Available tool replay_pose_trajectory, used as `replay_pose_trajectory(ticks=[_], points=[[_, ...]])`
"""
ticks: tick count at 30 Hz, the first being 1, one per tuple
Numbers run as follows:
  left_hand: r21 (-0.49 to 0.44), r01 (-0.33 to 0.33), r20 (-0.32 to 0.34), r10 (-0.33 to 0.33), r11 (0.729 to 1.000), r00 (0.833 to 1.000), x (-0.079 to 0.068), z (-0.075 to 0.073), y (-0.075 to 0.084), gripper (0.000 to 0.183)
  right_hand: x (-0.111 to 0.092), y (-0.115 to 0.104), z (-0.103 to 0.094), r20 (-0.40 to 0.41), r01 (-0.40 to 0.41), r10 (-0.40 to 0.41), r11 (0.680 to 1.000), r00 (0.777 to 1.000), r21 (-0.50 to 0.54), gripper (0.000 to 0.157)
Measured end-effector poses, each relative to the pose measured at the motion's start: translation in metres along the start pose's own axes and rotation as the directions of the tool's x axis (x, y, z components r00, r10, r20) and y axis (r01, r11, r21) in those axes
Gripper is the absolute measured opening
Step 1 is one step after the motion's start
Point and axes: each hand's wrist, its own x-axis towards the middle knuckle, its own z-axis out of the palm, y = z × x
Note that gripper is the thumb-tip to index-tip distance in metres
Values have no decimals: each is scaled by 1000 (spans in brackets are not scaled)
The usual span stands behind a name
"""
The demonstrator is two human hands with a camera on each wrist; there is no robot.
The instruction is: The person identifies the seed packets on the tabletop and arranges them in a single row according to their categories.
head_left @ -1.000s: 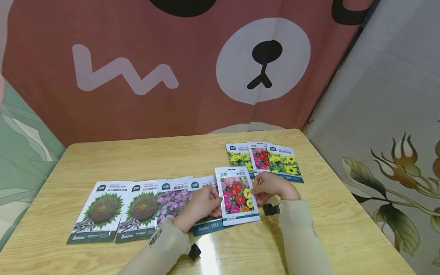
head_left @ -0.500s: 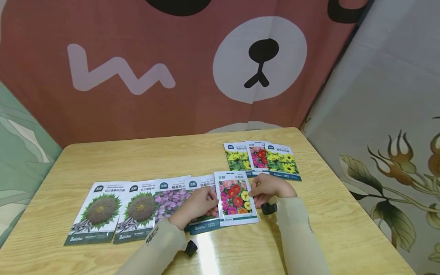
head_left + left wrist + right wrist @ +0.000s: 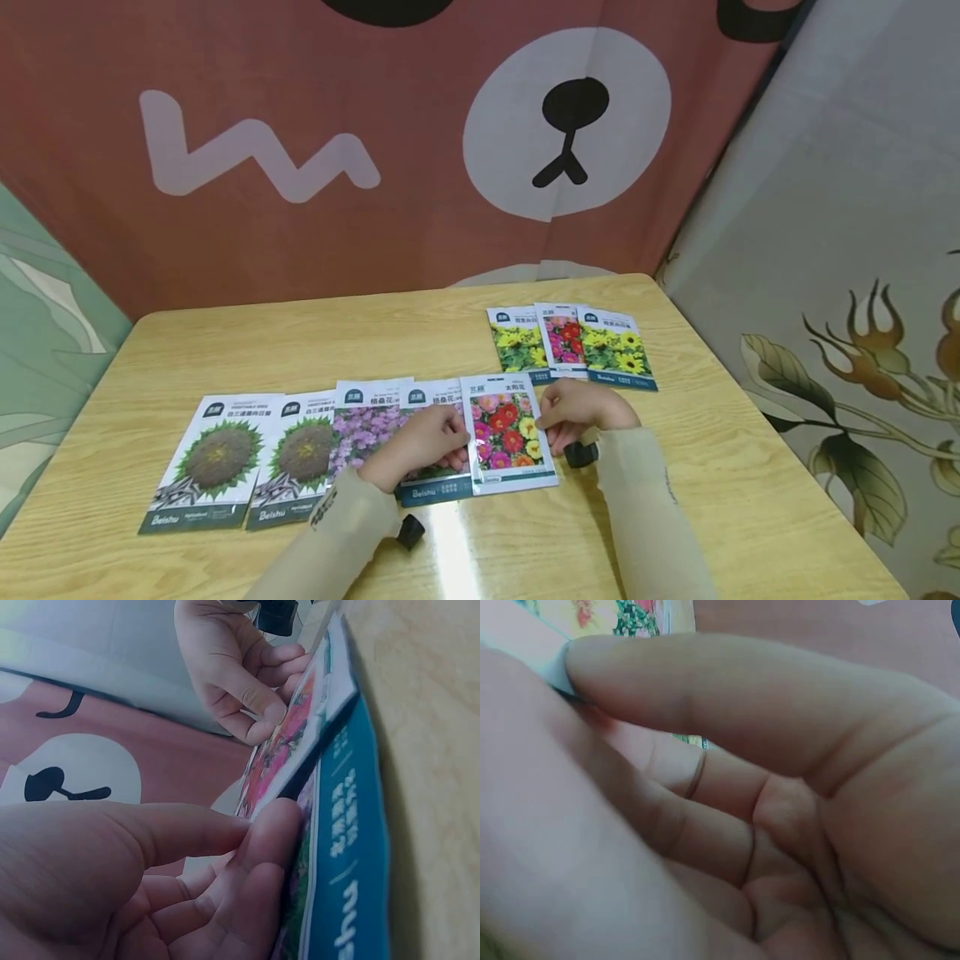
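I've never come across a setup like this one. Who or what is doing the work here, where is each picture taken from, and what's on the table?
There is no robot: a person works with two bare hands. The wide picture comes from a camera worn on the head, looking forward and down. The two close-ups come from cameras on the wrists, one showing the left hand up close, the other the right hand.

On the wooden table lie printed flower packets. From the left, the nearer row has two sunflower packets, two purple-flower packets and one multicoloured packet. Behind, at the far right, a red-and-pink packet sits between two yellow-flower packets.

The hands pinch the multicoloured packet by its opposite side edges.
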Motion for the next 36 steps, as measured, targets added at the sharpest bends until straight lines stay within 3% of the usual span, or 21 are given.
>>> replay_pose_trajectory(ticks=[15, 26, 36], points=[[93, 11, -50, -6, 996, 999, -4, 1, 6, 12, 0, 0, 3, 2, -11, 11, 1000, 1000, -28, 20], [96, 15, -57, -9, 995, 998, -1, 2, 4, 13, -3, -4, 5, 2, -5, 6, 1000, 1000, -25, 15], [113, -16, -88, 26, 993, 996, -1, -1, 6, 11, -3, -3, 4, -7, -2, 2, 1000, 1000, -31, 16]])
